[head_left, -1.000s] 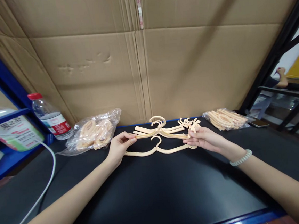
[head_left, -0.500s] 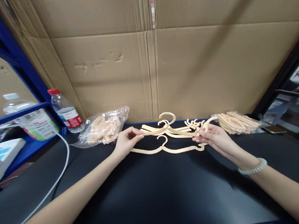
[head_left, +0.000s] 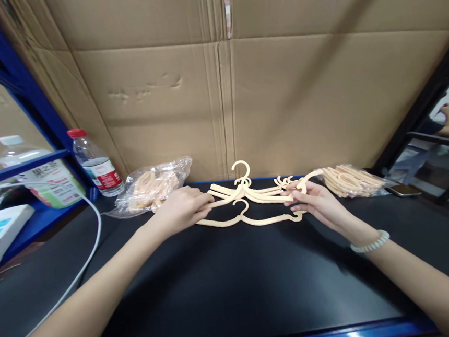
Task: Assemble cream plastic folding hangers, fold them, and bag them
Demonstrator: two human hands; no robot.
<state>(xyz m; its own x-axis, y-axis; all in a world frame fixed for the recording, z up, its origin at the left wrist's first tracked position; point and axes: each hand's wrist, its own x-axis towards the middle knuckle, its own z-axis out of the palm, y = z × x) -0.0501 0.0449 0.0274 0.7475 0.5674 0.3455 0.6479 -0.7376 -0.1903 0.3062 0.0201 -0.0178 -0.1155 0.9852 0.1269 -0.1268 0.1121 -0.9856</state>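
Note:
A cream-coloured clothes hanger [head_left: 268, 198] is held level between both hands, its hook upward. My left hand [head_left: 184, 210] is closed on its left end, with the back of the hand turned to me. At the other end, my right hand [head_left: 317, 202] pinches the hanger between thumb and fingers; a pale beaded bracelet circles that wrist. Directly behind are several more cream hangers [head_left: 219, 190], partly covered by the held one. A single hanger [head_left: 266, 220] lies nearer to me on the black table [head_left: 234, 283].
A clear bag of hangers [head_left: 151, 188] lies at the left, another bag [head_left: 351, 181] at the right beside a phone [head_left: 404, 189]. A red-capped bottle [head_left: 101, 169] stands by the blue shelf [head_left: 23, 167]. A white cable [head_left: 93, 248] crosses the left side. Cardboard [head_left: 156, 106] stands behind.
The held hanger has turned from tilted to level, in line with the hangers behind. My left hand has rolled over, its back now facing me. The view has shifted slightly.

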